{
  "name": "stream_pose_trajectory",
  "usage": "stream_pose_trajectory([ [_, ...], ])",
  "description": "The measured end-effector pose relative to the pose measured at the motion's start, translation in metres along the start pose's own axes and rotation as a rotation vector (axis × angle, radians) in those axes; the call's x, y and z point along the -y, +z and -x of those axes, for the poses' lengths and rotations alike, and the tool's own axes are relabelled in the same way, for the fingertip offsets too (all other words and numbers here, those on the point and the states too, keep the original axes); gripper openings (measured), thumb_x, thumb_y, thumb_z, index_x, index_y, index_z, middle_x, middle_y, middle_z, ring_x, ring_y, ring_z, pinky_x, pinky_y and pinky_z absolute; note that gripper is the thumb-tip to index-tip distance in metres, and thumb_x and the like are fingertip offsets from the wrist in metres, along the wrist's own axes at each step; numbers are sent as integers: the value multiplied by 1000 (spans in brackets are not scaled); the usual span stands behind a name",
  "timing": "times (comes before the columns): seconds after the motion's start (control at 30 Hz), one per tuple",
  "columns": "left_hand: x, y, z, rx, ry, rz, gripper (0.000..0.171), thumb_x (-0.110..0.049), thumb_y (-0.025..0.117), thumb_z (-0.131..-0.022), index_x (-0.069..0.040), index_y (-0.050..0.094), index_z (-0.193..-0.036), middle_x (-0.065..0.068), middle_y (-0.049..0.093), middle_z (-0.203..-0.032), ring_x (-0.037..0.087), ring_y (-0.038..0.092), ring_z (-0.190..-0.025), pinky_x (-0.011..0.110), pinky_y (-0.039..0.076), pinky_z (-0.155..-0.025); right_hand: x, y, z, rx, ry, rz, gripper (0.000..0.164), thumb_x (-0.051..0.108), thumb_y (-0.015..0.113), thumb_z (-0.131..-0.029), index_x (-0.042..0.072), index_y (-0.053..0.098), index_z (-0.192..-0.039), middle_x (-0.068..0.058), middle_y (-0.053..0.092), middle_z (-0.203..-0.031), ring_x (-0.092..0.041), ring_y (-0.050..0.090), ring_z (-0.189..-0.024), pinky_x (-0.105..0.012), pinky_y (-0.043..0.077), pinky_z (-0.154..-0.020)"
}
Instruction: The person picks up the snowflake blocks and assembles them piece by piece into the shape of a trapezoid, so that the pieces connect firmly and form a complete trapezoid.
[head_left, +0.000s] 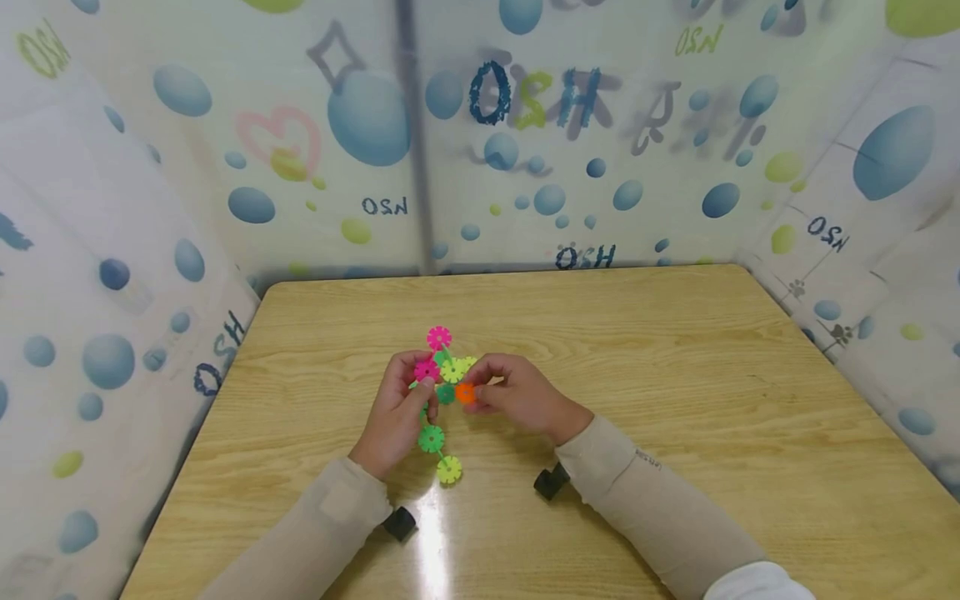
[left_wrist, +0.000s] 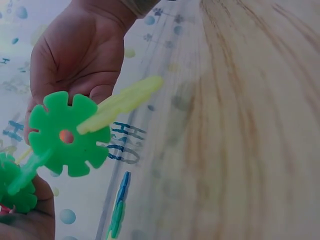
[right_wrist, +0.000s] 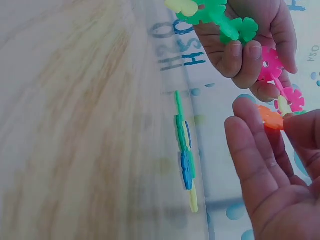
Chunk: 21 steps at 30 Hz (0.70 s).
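Note:
A linked model of notched plastic discs is held above the table between both hands. My left hand [head_left: 393,412] grips it near a pink disc [head_left: 427,370], with another pink disc [head_left: 438,337] beyond. Below that hand hang a green disc [head_left: 431,438] and a yellow disc [head_left: 449,470], joined edge to edge. My right hand [head_left: 521,400] pinches an orange disc [right_wrist: 271,118] between thumb and fingers, close against the model. Yellow discs [head_left: 453,371] and a darker green disc [head_left: 446,393] sit between the hands. Fingers hide part of the joints.
A wooden table [head_left: 675,358] lies beneath the hands. Patterned wall panels [head_left: 630,125] stand behind it and at both sides. Both wrist views show a narrow strip of green, blue and yellow pieces [right_wrist: 186,160]. A black wrist device [head_left: 551,482] projects below the right sleeve.

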<state>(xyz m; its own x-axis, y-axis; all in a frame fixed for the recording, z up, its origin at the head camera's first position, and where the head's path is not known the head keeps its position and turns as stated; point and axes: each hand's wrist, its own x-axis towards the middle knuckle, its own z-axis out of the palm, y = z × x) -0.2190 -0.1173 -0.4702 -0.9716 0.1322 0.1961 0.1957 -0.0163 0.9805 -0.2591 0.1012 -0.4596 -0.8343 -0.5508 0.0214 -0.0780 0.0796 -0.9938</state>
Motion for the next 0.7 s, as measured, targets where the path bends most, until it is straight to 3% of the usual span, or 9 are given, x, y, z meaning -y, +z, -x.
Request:
stream_pose_trajectory([
  [0.47, 0, 0, 0, -12, 4, -10, 33, -1, 43, -109, 0, 40, -142, 23, 48, -111, 19, 51, -67, 27, 49, -62, 2, -2, 2, 33, -56, -45, 16, -8, 58, -101, -8, 63, -116, -17, 67, -117, -21, 78, -96, -42, 63, -88],
  [0.7, -2, 0, 1, -5, 2, -6, 32, -3, 44, -109, -3, 41, -141, 19, 49, -111, 19, 51, -67, 27, 50, -63, 2, -3, 2, 29, -59, -44, 16, -7, 57, -101, -8, 63, -117, -16, 65, -118, -21, 78, -96, -42, 63, -89],
])
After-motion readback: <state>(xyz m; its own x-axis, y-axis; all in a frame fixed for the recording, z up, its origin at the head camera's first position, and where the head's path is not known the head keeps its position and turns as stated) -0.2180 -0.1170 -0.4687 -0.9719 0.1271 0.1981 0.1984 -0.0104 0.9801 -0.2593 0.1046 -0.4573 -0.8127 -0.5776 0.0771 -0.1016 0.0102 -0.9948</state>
